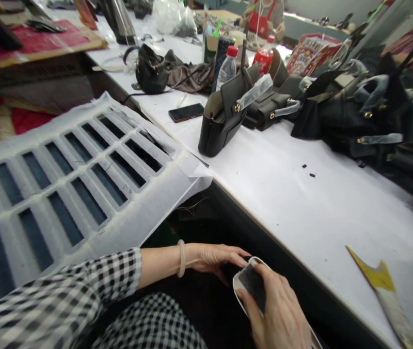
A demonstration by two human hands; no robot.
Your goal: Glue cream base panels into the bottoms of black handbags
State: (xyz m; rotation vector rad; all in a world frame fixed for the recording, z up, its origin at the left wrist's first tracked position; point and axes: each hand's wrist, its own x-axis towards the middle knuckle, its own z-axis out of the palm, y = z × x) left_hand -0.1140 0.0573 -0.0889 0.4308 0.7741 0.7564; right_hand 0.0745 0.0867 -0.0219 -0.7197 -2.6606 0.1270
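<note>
Both my hands are low in front of me, below the table's edge, on one small dark piece with a white border (pixel 250 283). My left hand (pixel 215 258), with a pale bangle on the wrist, curls its fingers round the piece's far end. My right hand (pixel 281 315) grips the near end, thumb pressed flat on the dark face. The sleeves are black-and-white check. What lies under the piece is hidden by my hands.
A white sheet with several cut-out slots (pixel 64 179) hangs to the left. The white table (pixel 301 203) carries dark handbags (pixel 224 116), a phone (pixel 185 112), bottles (pixel 227 68) and a yellow-tipped tool (pixel 381 281). Another person sits at the far right.
</note>
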